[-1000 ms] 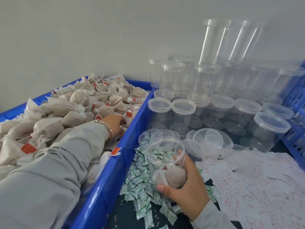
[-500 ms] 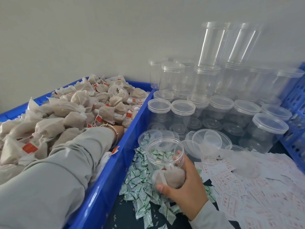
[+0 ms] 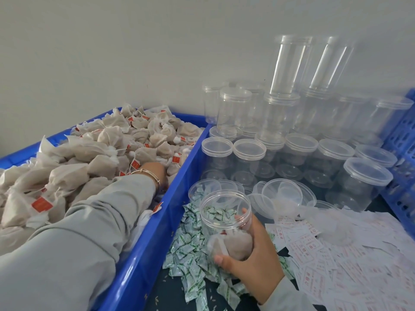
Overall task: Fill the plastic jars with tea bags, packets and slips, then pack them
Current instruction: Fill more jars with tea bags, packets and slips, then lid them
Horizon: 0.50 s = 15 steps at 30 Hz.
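My right hand (image 3: 253, 259) grips an open clear plastic jar (image 3: 224, 212), tilted over the table, with one tea bag (image 3: 235, 243) lying at its bottom. My left hand (image 3: 155, 171), a bangle on its wrist, is sunk into the heap of beige tea bags with red tags (image 3: 101, 144) in the blue bin (image 3: 143, 254). Its fingers are buried among the bags, so any hold is hidden. Small green-and-white packets (image 3: 193, 254) lie piled under the jar. White slips with red print (image 3: 336, 254) spread to the right.
Several lidded empty jars (image 3: 332, 153) stand stacked behind, with taller stacks (image 3: 289, 63) against the wall. Loose lids and open jars (image 3: 280, 194) lie just behind the held jar. A blue crate (image 3: 402, 142) closes the right edge.
My left hand has shifted a little among the tea bags near the bin's right wall. The jar in my right hand has stayed where it was.
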Tool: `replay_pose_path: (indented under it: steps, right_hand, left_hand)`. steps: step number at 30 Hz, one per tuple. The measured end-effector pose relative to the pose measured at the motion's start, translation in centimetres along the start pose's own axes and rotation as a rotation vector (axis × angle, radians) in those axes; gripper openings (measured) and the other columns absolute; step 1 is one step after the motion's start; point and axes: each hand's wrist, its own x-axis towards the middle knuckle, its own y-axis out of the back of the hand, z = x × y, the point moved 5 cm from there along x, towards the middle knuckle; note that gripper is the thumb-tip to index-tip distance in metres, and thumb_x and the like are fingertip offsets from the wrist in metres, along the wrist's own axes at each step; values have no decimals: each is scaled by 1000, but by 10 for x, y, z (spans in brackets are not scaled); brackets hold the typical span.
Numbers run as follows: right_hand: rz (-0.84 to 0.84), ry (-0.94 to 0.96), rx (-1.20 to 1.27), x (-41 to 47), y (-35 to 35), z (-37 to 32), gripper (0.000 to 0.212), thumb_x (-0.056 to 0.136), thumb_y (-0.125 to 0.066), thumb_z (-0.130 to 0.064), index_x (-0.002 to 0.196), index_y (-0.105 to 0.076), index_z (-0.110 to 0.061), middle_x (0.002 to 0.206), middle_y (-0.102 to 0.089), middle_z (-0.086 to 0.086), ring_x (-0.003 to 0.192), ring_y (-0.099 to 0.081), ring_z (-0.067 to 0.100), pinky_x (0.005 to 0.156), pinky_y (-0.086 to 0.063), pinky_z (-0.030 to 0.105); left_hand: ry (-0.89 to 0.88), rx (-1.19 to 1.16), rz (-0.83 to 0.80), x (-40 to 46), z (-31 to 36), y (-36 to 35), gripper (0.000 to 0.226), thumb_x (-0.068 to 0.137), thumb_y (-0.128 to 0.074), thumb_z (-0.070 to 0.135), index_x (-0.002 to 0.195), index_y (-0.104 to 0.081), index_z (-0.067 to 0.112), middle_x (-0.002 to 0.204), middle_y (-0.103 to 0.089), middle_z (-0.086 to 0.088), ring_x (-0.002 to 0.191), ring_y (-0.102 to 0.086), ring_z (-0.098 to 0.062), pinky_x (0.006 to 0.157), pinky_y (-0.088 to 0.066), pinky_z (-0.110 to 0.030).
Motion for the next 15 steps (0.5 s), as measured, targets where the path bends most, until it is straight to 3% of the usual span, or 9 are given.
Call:
replay_pose_path:
  steps: [6,9,12,15]
  right_hand:
    - [-9,12,-1,0,0,-2,87,44,-82,-57,120,-38,-58,123,-48,-30,114,-44,-14,88,-37,7]
    - [-14,14,5,0,-1,-3,88,45,-82,-56,121,-38,-56,123,-48,-29,115,-45,-12,89,-37,7]
    - [-7,26,10,1,-1,-5,86,44,-82,-54,119,-40,-56,118,-48,-37,115,-45,-13,88,-36,1]
    - [-17,10,11,1,-1,-5,89,44,-82,-52,123,-39,-53,123,-49,-29,116,-46,-10,93,-39,11]
  left_hand:
    - [53,-372,57,-8,-15,15,31,95,-53,24,111,-65,0,111,-66,-19,105,-60,-32,93,-47,-36]
    - [67,-513,141,-10,-21,24,28,96,-50,21,107,-64,-1,102,-66,-18,95,-62,-32,81,-48,-36]
    - [35,-890,177,-10,-27,30,19,97,-47,15,96,-61,2,81,-65,-12,70,-62,-25,63,-49,-33]
    - [-21,-1088,242,-16,-27,43,23,99,-42,15,82,-55,8,77,-66,-9,56,-64,-15,50,-52,-26]
